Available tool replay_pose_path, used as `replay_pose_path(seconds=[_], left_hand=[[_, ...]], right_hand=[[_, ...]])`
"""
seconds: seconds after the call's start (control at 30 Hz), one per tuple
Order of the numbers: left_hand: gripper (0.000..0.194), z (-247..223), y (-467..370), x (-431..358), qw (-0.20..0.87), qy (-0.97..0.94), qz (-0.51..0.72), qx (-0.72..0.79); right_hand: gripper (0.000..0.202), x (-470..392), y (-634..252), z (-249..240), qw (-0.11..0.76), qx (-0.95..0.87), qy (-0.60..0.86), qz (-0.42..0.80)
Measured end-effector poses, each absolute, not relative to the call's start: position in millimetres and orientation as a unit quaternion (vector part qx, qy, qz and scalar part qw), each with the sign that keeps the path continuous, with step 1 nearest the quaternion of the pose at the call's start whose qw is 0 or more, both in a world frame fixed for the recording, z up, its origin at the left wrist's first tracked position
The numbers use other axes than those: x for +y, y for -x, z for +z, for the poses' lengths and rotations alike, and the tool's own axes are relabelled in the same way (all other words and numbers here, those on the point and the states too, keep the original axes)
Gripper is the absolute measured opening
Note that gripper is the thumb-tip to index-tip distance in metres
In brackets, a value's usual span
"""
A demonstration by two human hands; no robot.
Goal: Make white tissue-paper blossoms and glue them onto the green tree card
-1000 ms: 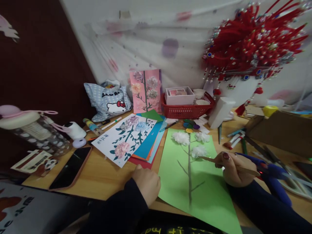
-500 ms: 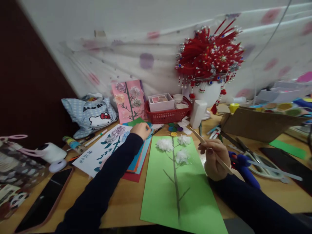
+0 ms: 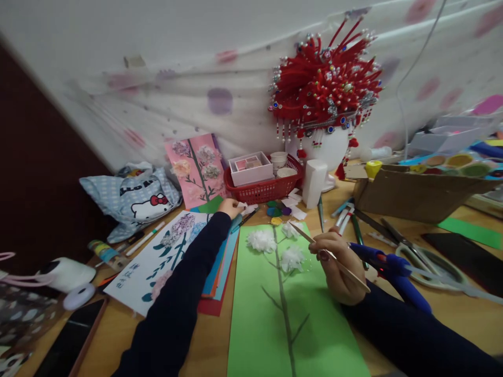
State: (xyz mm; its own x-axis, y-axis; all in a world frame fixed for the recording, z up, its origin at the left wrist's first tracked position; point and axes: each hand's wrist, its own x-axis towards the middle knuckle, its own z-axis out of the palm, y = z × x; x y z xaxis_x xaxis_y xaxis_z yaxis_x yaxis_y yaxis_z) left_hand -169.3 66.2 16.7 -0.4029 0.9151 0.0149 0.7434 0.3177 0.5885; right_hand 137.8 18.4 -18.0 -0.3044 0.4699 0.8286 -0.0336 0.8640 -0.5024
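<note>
Both hands work over a cluttered wooden table (image 3: pixel 184 345). The right hand (image 3: pixel 340 269) is closed around a thin wooden stick (image 3: pixel 332 255), whose tip points up and left toward the white paper flowers (image 3: pixel 261 241) glued on a green sheet (image 3: pixel 271 324) with a painted stem. The left hand (image 3: pixel 230 208) reaches forward past a stack of coloured paper (image 3: pixel 220 262), its fingers pinched on a small white scrap (image 3: pixel 241 205) just in front of a red basket (image 3: pixel 263 189). A white card with painted flowers (image 3: pixel 157 262) lies left of the sleeve. A blue glue gun (image 3: pixel 393 269) rests beside the right wrist, with scissors (image 3: pixel 424 256) beyond it. A red beaded headdress (image 3: pixel 326 89) stands behind the basket.
</note>
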Motion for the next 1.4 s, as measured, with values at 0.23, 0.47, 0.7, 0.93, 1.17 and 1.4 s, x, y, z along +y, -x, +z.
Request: replay_pose_path(seconds=[0.23,0.47,0.7,0.93,1.17,1.4], left_hand=[[0.034,34,154,-14,0.409,-0.513,0.328,0.680],[0.031,16,132,-65,0.433,-0.519,0.227,0.701],[0.012,21,107,-80,0.156,-0.732,0.183,0.638],[0.016,1,90,-91,0.021,-0.809,0.074,0.583],[0.010,13,97,-87,0.103,-0.749,0.284,0.590],[0.013,35,85,-77,0.328,-0.628,0.338,0.620]], right_hand=[[0.016,16,-137,-11,0.560,-0.795,0.123,0.200],[0.014,12,-136,-8,0.543,-0.807,0.128,0.193],[0.014,14,-134,-6,0.530,-0.815,0.129,0.195],[0.015,15,-136,-6,0.538,-0.807,0.128,0.206],[0.020,15,-138,-3,0.582,-0.770,0.142,0.219],[0.040,2,-162,0,0.502,-0.798,0.185,0.277]])
